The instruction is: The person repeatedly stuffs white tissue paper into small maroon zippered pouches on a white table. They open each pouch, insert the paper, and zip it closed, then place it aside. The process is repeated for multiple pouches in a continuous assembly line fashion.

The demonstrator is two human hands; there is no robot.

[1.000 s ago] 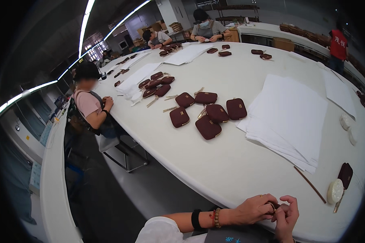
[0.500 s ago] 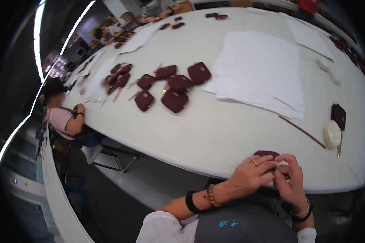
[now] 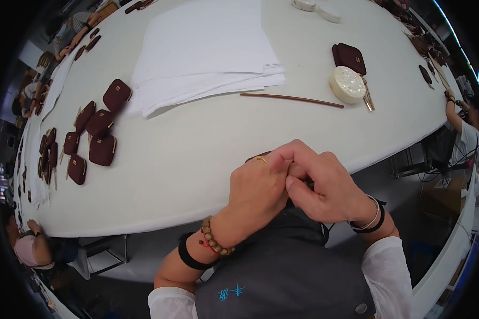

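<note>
At the table's near edge my two hands are drawn together. My left hand [image 3: 258, 189] is closed, with a gold ring on one finger. A sliver of a dark burgundy zip pouch [image 3: 252, 156] shows behind its knuckles; the rest of the pouch is hidden. Pressed up against it, my right hand [image 3: 327, 186] has thumb and forefinger curled in a pinch, and what lies between them is hidden. Beyond the hands lies a thin brown stick [image 3: 292, 99]. A round cream-coloured roll of tape [image 3: 348, 85] sits to its right, beside burgundy pouches [image 3: 351, 59].
White sheets [image 3: 207, 48] are stacked on the pale table [image 3: 181, 175]. More burgundy pouches [image 3: 102, 150] with gold zip pulls lie in a group on the left. People sit around the table, one at the left [image 3: 34, 247] and another at the right [image 3: 465, 125].
The view has swung to the right, so the hands and the table things appear further left. Both hands stay together at the table edge, and less of the pouch shows.
</note>
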